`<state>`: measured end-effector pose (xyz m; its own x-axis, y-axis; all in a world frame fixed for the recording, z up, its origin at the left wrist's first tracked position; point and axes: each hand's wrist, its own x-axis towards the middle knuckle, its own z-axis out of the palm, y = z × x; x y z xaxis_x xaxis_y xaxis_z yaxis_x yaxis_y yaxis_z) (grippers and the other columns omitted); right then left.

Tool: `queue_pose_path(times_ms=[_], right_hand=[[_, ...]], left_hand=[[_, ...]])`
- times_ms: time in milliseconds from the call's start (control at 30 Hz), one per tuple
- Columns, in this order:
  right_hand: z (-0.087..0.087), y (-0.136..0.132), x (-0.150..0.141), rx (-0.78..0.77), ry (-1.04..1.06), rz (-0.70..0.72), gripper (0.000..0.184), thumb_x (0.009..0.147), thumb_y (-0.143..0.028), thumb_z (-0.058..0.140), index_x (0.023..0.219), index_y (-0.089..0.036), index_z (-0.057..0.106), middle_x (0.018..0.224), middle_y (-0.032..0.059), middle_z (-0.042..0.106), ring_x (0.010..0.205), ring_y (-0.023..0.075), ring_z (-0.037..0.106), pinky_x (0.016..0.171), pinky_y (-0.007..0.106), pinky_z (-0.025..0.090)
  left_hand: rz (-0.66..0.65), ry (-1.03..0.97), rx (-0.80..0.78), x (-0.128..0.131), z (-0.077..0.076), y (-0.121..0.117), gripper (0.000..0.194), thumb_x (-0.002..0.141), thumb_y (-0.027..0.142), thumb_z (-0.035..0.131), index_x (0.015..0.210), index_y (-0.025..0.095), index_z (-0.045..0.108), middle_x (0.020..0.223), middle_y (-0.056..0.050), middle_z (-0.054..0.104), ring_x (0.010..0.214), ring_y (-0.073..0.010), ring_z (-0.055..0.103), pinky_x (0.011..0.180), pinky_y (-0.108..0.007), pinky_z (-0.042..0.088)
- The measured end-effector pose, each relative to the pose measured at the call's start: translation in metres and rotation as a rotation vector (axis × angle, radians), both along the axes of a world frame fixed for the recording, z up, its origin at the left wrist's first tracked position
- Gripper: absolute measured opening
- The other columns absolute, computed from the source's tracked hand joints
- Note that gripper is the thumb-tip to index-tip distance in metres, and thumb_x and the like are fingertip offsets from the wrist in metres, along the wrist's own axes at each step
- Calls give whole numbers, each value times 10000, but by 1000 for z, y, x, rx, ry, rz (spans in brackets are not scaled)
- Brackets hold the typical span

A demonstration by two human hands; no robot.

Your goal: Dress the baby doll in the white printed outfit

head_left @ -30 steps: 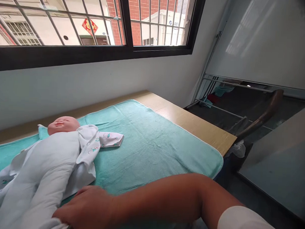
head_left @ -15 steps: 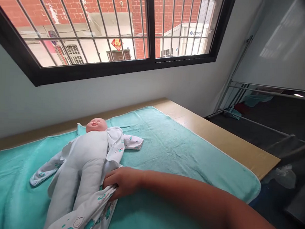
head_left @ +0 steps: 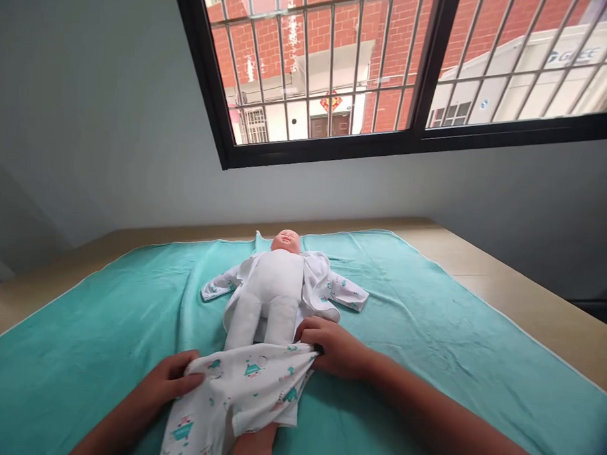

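A baby doll (head_left: 273,286) with a soft white body lies on its back on a teal towel (head_left: 419,324), head toward the window. An open white printed top (head_left: 331,289) is spread under its torso. Printed white trousers (head_left: 238,398) cover the lower legs, and a bare foot (head_left: 256,445) sticks out below. My right hand (head_left: 334,348) is closed on the right edge of the trousers' waist. My left hand (head_left: 166,382) grips the left edge of the same cloth.
The towel covers most of a wooden table (head_left: 539,309) that stands against a grey wall. A barred window (head_left: 388,71) above looks onto brick buildings. Bare wood shows along the table's right and left edges.
The view has swung left, so the doll now sits in the middle. My left hand has come into view on the trousers. The trousers' waist now lies across the doll's legs.
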<state>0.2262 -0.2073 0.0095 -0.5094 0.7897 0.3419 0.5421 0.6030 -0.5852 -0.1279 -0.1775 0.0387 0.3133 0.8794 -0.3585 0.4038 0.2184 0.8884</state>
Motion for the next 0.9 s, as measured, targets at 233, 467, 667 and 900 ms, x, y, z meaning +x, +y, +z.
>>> queue_pose_path(times_ms=[233, 467, 667, 900], right_hand=[[35, -16, -2, -294, 67, 42, 449, 731, -367, 790, 1122, -237, 612, 1351, 62, 486, 1221, 229, 493, 1028, 324, 416], [86, 0, -82, -182, 17, -346, 282, 959, -480, 465, 863, -229, 550, 884, 20, 605, 787, 175, 544, 714, 301, 440], [76, 35, -147, -442, -165, 26, 263, 779, -460, 696, 846, -209, 656, 791, 32, 683, 704, 200, 596, 636, 298, 402], [48, 69, -135, -990, 547, 72, 231, 726, -389, 708, 797, -190, 612, 722, 11, 629, 702, 197, 596, 685, 325, 484]], left_hand=[[-130, -201, 228, 24, -23, 4, 474, 734, 608, 681, 675, 186, 474, 662, 46, 421, 672, -135, 392, 628, -249, 332], [-79, -354, 238, 24, -23, 2, 459, 747, 583, 699, 706, 181, 480, 674, 48, 431, 684, -127, 392, 629, -244, 318], [54, -584, 134, 21, -16, 5, 437, 640, 493, 822, 711, 156, 554, 675, 39, 514, 639, -99, 425, 603, -226, 320], [-33, -786, -121, 15, -14, 11, 561, 523, 532, 889, 847, 130, 669, 732, -13, 600, 687, -139, 553, 692, -278, 423]])
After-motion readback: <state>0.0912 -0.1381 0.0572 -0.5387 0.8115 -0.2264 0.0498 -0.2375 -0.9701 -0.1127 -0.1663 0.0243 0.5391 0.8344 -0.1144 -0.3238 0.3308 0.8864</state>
